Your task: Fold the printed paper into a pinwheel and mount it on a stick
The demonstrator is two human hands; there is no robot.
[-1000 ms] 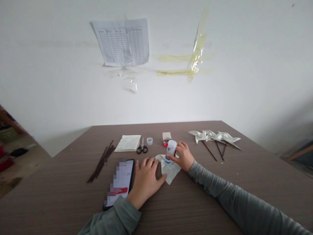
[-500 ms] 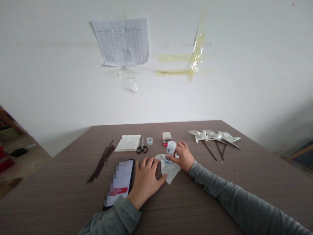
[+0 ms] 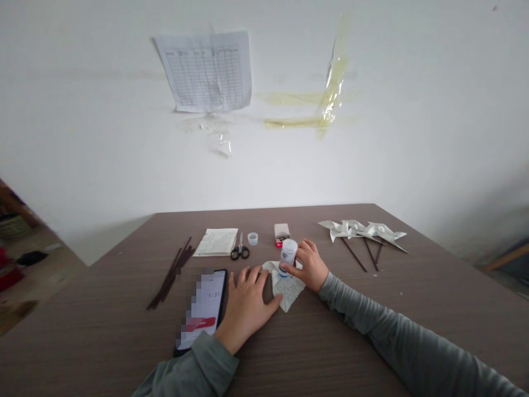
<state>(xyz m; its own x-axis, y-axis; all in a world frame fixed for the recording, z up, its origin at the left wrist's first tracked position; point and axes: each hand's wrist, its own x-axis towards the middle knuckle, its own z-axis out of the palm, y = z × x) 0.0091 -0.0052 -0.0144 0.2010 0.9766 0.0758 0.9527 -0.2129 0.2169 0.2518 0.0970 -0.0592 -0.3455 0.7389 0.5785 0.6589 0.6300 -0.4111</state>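
Note:
My right hand [image 3: 311, 266] is closed around a white glue stick [image 3: 288, 252] with a blue label. The stick stands upright, its lower end against a piece of printed paper [image 3: 288, 292] with folded corners. My left hand [image 3: 250, 300] lies with fingers spread, its thumb touching the paper's left edge. Part of the paper is hidden beneath the stick and my fingers. Behind my hands, a translucent cap [image 3: 253, 239] sits on the table. Just left of it lie scissors [image 3: 240, 251] with black handles.
A phone [image 3: 202, 314] lies left of my left hand, beside thin dark sticks [image 3: 171, 275]. Stacked paper sheets [image 3: 217, 242] are near the scissors. A small red-and-white box [image 3: 282, 234] stands open behind the glue stick. Paper pinwheels [image 3: 363, 229] on sticks lie at the right.
The glue stick has shifted very slightly down and to the left on the paper with my right hand. My left hand stays in place.

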